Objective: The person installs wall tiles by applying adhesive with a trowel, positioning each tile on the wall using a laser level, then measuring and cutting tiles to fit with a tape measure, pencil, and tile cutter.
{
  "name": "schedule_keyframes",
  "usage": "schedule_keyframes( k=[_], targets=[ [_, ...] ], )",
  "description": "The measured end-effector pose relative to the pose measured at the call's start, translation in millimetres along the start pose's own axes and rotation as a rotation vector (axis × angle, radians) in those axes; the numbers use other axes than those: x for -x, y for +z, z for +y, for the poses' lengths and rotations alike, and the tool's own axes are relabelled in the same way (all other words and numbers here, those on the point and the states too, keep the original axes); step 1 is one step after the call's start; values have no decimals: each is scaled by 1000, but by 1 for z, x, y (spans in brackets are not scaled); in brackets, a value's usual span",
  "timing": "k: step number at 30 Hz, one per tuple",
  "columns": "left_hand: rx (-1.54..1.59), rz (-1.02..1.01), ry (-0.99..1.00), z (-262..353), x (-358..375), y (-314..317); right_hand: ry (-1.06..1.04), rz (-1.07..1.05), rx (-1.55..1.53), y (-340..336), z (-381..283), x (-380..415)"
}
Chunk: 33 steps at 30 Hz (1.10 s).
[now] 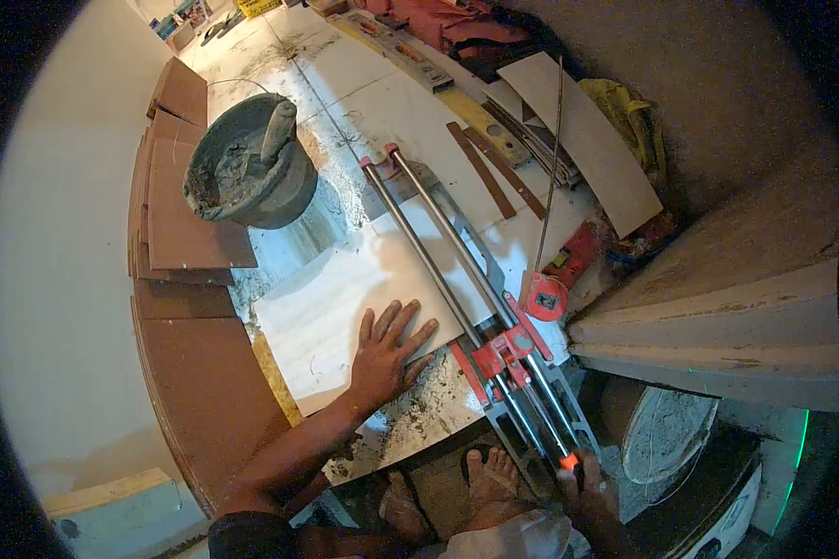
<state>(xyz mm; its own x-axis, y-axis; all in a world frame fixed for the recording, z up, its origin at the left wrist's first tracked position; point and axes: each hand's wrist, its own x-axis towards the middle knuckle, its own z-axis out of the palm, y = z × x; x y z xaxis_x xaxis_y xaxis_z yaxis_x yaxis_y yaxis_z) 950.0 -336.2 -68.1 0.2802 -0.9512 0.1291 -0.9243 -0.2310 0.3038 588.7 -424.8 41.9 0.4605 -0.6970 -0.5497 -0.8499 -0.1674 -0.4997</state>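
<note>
My left hand [389, 354] lies flat with its fingers spread on a white tile [312, 303]. The tile's right part sits under the two metal rails of a red and silver tile cutter [503, 349]. At the lower right, my right hand [584, 480] is closed round the orange-tipped handle [569, 461] of the cutter. A red tape measure [543, 298] rests just right of the rails, its blade extended toward the top.
A bucket of wet mortar [284, 200] with a trowel in it stands at the upper left. Brown tiles [200, 373] lean along the left wall. Tile strips [480, 168], a level [391, 47] and a loose tile [587, 140] lie at the upper right. Another bucket [667, 433] is lower right.
</note>
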Motion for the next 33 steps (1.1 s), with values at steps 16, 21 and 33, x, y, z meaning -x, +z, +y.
schedule_keyframes(
  k=[16,21,33],
  targets=[
    [-1,-19,-17,0,-1,-2,-511,114,154,9,-28,-54],
    [4,-17,-20,0,0,0,-573,182,103,17,-28,-64],
    [107,128,-12,-16,-15,-1,-473,142,-32,13,-36,-62]
  ],
)
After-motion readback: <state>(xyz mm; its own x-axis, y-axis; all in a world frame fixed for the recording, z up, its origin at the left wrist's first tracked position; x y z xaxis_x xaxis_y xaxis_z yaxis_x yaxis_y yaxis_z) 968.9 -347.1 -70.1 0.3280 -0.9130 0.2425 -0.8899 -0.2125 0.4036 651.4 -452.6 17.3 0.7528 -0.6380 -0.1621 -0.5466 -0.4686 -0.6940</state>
